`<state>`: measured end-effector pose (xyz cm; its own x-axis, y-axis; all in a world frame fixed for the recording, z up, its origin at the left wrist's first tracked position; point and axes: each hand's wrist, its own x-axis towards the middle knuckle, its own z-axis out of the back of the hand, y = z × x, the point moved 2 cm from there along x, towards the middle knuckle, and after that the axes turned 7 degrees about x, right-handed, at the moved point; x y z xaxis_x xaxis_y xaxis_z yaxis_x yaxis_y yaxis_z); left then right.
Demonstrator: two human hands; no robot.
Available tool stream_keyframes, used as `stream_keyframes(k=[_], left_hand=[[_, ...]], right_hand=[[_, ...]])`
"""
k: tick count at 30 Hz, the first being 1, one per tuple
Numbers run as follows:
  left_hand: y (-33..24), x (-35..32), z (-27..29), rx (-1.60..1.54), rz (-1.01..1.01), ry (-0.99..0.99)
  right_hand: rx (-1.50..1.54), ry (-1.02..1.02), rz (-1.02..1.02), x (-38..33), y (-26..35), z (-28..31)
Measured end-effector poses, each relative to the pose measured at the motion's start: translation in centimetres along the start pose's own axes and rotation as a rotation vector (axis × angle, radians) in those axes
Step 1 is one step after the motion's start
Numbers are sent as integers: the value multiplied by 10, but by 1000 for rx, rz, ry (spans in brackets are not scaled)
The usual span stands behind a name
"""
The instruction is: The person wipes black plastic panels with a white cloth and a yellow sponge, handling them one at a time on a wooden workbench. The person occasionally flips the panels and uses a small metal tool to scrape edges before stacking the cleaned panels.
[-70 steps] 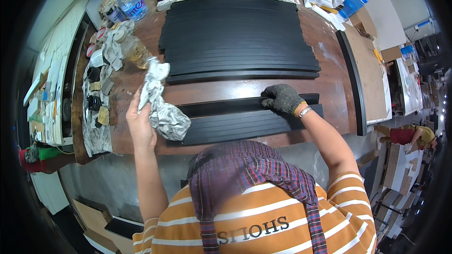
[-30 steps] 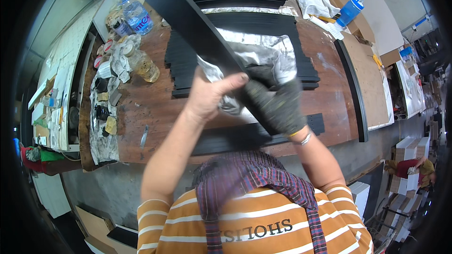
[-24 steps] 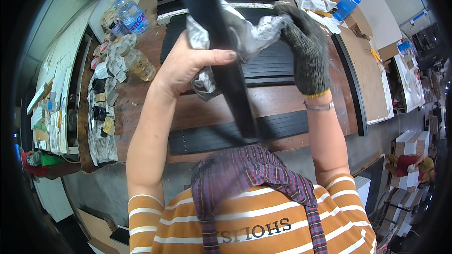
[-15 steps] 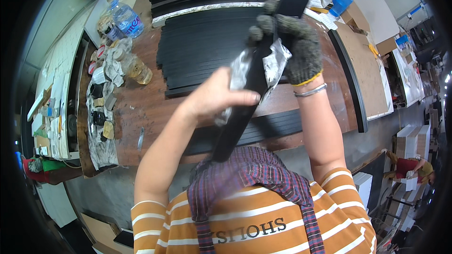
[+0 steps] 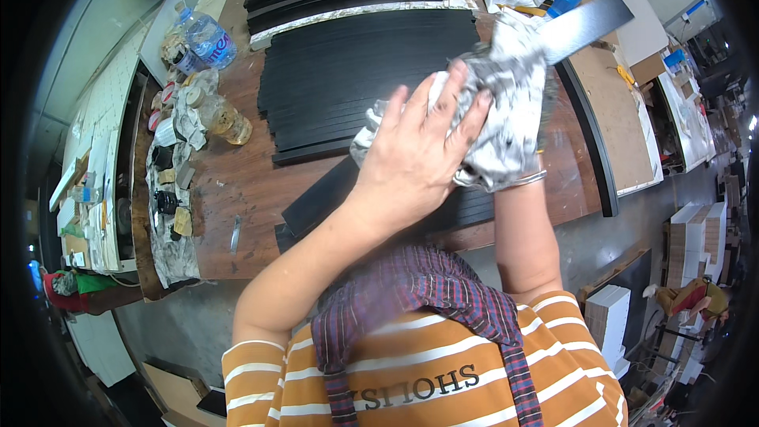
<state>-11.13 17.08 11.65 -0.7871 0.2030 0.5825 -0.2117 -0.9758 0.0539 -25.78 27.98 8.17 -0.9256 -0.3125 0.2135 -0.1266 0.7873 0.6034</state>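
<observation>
Head view: the left hand (image 5: 415, 154) presses a crumpled grey-white rag (image 5: 502, 107) around a long black strip (image 5: 581, 24), raised slantwise over the table (image 5: 237, 190). The right hand is hidden behind the rag, so its grip cannot be told. Beyond lie stacked black strips (image 5: 356, 63), a water bottle (image 5: 207, 35) and a jar (image 5: 225, 119).

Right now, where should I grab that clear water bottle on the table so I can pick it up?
Grip the water bottle around its middle, coming from the table's open side to its right. It lies tilted near the corner, with jars and clutter crowding its near side, so the body is the easiest part to wrap.
</observation>
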Motion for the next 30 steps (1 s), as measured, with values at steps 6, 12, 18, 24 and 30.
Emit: stream_keyframes(k=[6, 12, 18, 24, 30], left_hand=[[56, -114, -36, -230, 239, 234], [83, -85, 3, -630, 823, 290], [-20, 6, -44, -424, 13, 300], [-45, -9, -79, -366, -60, 382], [-41, -2, -93, -536, -8, 393]], right_hand=[[122, 18, 126, 0, 107, 16], [164, -180, 128, -3, 143, 76], [123, -369, -9, -36, 77, 137], [-10, -362, 80, -57, 144, 163], [-195, -340, 47, -58, 168, 165]])
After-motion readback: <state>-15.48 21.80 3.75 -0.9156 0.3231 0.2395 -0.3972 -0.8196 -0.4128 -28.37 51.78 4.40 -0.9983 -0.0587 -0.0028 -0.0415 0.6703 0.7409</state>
